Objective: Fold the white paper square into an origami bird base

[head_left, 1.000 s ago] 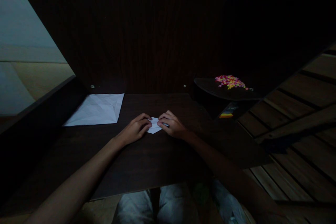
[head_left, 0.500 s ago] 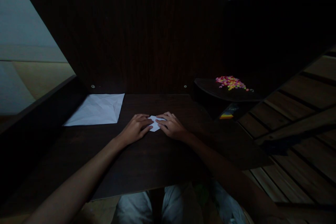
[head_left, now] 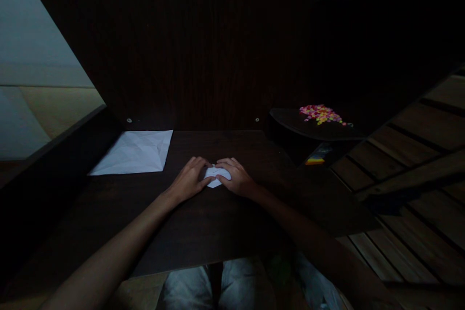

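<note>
A small folded piece of white paper (head_left: 214, 183) lies on the dark wooden desk (head_left: 189, 237), between my two hands. My left hand (head_left: 192, 178) grips its left side, thumb on the near part and fingers curled at the far edge. On the right side my right hand (head_left: 234, 178) holds it in the same way, its thumb close to the left one. Both hands partly cover the paper, so its full outline is hidden.
A larger creased white sheet (head_left: 136, 151) lies at the desk's back left. To the right, a rounded shelf (head_left: 290, 123) carries a pile of small colourful pieces (head_left: 321, 114). A dark panel (head_left: 203, 48) rises behind the desk, and a low side board (head_left: 54, 147) borders the left.
My fingers have gone from lying flat on the paper to curling around its far edge, with the thumbs at the near part. The paper sits slightly closer to me.
</note>
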`<move>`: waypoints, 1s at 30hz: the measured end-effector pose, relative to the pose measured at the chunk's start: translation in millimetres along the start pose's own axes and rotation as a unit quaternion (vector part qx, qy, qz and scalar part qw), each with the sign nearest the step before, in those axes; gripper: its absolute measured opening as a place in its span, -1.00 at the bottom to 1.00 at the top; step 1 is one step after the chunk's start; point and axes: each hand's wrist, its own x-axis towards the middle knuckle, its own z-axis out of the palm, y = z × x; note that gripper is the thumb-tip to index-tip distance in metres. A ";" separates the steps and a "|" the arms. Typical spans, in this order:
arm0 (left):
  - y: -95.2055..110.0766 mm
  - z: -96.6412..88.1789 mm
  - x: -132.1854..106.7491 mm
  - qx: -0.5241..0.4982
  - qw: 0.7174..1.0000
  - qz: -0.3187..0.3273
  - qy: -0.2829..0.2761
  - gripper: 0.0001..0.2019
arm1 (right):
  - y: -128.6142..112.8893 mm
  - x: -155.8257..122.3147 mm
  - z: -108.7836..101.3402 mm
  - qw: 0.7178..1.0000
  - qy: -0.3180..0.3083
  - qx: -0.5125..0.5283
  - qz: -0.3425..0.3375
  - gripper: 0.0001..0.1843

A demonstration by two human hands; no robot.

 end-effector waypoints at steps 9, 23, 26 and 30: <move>2.8 0.9 0.0 -0.008 0.998 -0.066 -0.018 -0.44 | -1.2 2.0 -0.4 0.999 0.022 0.016 0.040 -0.86; 12.2 -4.5 1.4 -0.045 0.995 -0.083 -0.030 -0.27 | -1.3 2.4 -10.8 0.994 -0.045 0.056 0.077 -0.56; 12.9 -3.8 -0.1 -0.022 0.997 -0.064 -0.037 -0.27 | 0.5 3.2 -13.8 0.992 -0.061 0.066 0.085 -0.59; 11.0 -3.2 -2.0 0.012 0.997 -0.054 -0.047 -0.26 | 0.6 3.9 -19.4 0.992 -0.071 0.087 0.063 -0.83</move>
